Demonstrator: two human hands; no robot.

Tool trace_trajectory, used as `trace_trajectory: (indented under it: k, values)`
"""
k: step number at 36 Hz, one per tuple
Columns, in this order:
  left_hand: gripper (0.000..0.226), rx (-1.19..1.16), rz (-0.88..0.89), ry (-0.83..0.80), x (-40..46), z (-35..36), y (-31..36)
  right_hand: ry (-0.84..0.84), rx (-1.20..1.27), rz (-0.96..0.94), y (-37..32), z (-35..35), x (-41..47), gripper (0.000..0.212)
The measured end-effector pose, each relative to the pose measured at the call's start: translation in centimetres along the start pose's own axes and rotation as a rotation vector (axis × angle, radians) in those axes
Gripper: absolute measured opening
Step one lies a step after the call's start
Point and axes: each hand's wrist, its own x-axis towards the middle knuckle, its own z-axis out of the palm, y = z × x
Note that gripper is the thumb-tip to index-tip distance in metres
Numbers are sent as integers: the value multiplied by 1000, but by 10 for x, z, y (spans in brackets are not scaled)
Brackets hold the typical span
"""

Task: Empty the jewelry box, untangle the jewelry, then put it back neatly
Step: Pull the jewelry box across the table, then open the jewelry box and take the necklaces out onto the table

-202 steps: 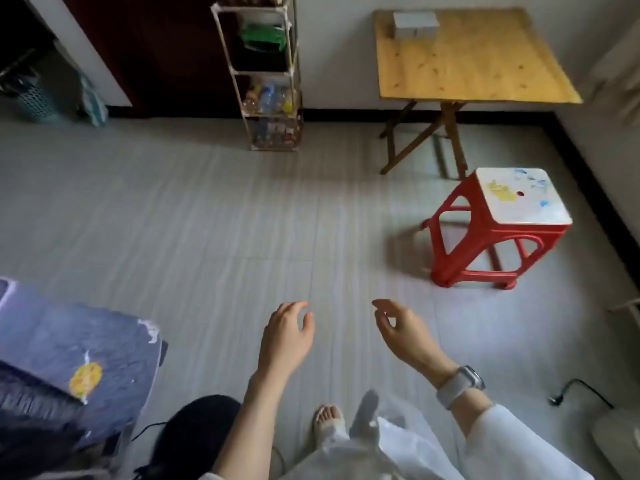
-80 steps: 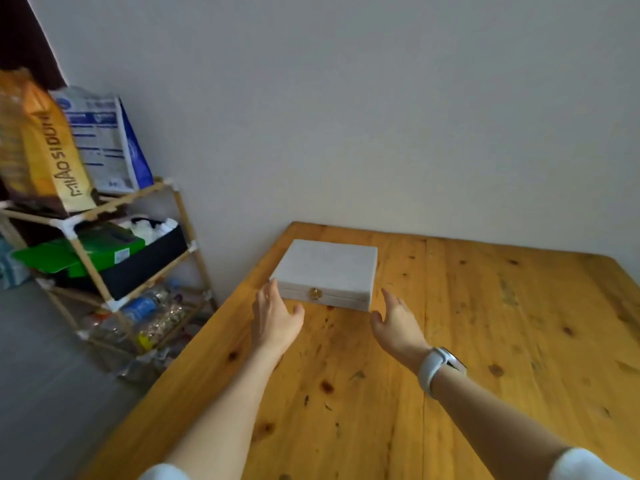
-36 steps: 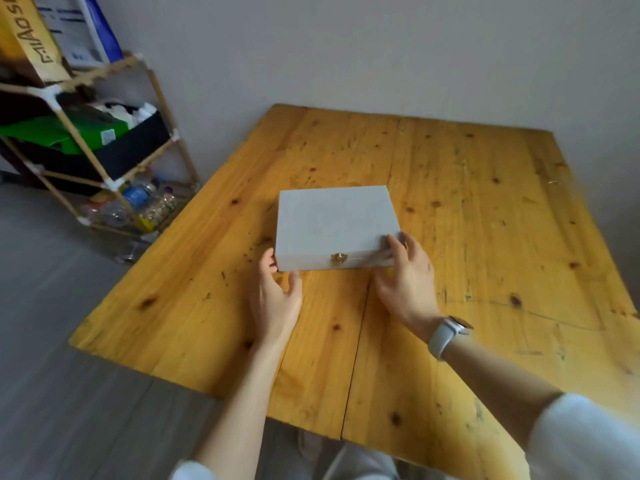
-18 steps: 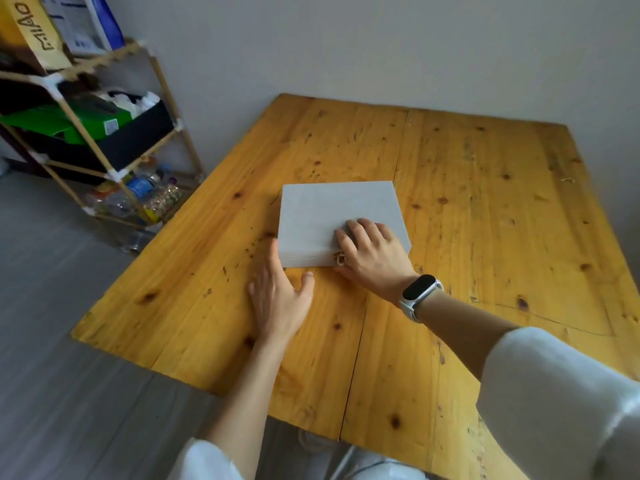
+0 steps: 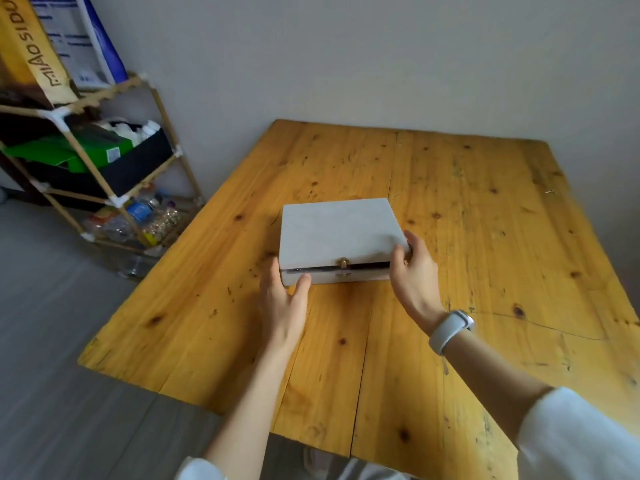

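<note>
A flat pale grey jewelry box [image 5: 337,233] with a small brass clasp [image 5: 343,263] lies in the middle of the wooden table [image 5: 485,209]. Its lid stands slightly raised, and a thin dark gap shows along the front edge. My right hand [image 5: 412,268] grips the lid's front right corner, thumb on top. My left hand [image 5: 285,297] presses against the base at the front left corner, fingers apart. The box's contents are hidden.
A wooden shelf rack [image 5: 86,161] with bags, a green box and bottles stands left of the table. A grey wall runs behind the table. The near table edge is close to my body, with grey floor to the left.
My right hand has moved from the clasp on top of the lid to the front right corner. The lid has lifted slightly, so a gap shows. My left hand stays at the front left corner.
</note>
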Motion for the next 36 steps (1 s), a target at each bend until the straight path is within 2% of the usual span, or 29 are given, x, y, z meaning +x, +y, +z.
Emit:
trace_trajectory:
  k: [5, 9, 13, 16, 24, 29, 33, 36]
  values:
    - [60, -208, 122, 24, 25, 1, 36, 105, 175, -15, -26, -5, 24, 41]
    - [62, -206, 151, -28, 65, 0, 64, 96, 227, -83, -47, -4, 54, 46]
    - [62, -214, 176, -84, 115, -2, 87, 55, 173, -141, -67, 0, 91, 52]
    - [63, -184, 164, -124, 146, 0, 97, 52, 54, -210, -75, 7, 116, 49]
    - [64, 28, 167, -109, 196, 8, 94, -14, -74, -213, -66, 28, 157, 54]
    - [48, 89, 323, -65, 215, 2, 86, 11, -94, -200, -64, 36, 162, 49]
    - [40, 110, 380, -62, 228, -7, 81, 169, -235, -387, -72, 46, 151, 38]
    - [39, 100, 381, -69, 232, -9, 80, 148, -292, -548, -86, 64, 143, 27]
